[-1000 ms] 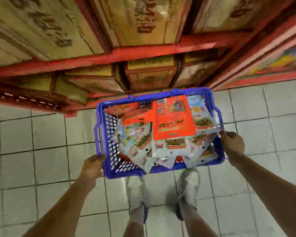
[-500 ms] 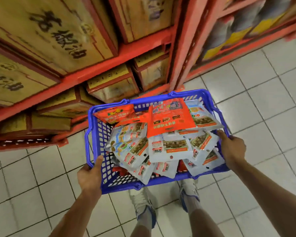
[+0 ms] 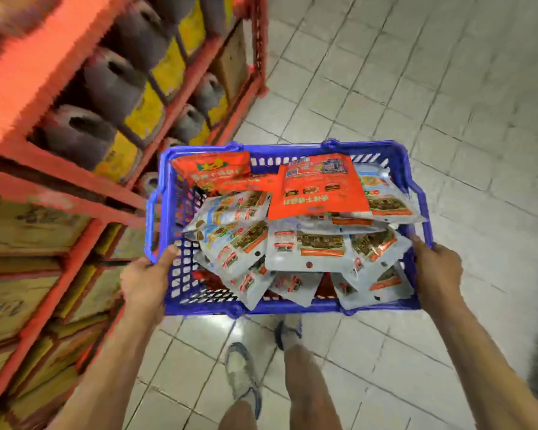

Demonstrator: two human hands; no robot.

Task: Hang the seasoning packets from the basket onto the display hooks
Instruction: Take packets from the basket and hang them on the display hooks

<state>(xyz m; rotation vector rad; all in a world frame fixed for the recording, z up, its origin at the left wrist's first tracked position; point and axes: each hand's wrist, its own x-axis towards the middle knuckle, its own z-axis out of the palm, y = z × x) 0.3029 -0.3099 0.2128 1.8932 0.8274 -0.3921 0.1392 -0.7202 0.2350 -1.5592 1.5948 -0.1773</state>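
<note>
A blue plastic basket is carried in front of me above the tiled floor. It is piled with several seasoning packets: pale blue ones in the middle and near side, orange-red ones on top toward the far side. My left hand grips the basket's left rim with the thumb over the edge. My right hand grips the right rim. No display hooks are in view.
A red metal shelf rack runs along the left, loaded with cardboard boxes low down and dark jugs with yellow labels higher. White floor tiles spread ahead and right. My shoes show below the basket.
The view has swung to the right: the red rack has slid to the left and open floor now fills the right. The basket stays held in both hands.
</note>
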